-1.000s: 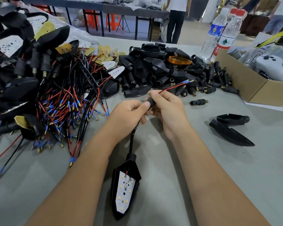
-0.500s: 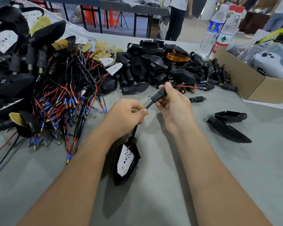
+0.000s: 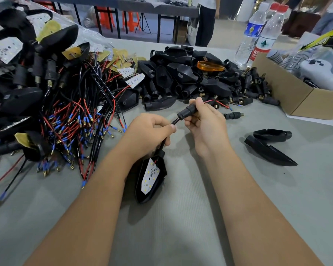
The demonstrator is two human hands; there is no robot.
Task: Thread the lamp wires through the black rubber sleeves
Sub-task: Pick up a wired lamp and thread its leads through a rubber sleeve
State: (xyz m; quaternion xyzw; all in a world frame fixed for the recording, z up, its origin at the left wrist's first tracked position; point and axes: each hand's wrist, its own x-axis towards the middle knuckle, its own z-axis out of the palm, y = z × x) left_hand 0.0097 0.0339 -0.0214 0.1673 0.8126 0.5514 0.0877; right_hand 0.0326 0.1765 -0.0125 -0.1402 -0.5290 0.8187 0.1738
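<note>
A black lamp housing (image 3: 152,181) with a white LED board hangs tilted just above the grey table. Its black-sheathed wire (image 3: 162,145) runs up through my left hand (image 3: 149,131), which pinches it. My right hand (image 3: 206,121) holds a black rubber sleeve (image 3: 186,112) that sits on the wire. The red and black wire ends (image 3: 219,103) stick out past my right fingers toward the right.
A heap of wired lamps (image 3: 52,104) fills the left. Empty black housings (image 3: 181,77) and loose sleeves (image 3: 254,89) pile up behind my hands. Two housings (image 3: 269,144) lie at right, a cardboard box (image 3: 304,96) and two water bottles (image 3: 258,33) beyond.
The sleeve has slid along the wire away from my left hand, and the lamp housing has been drawn up closer beneath that hand.
</note>
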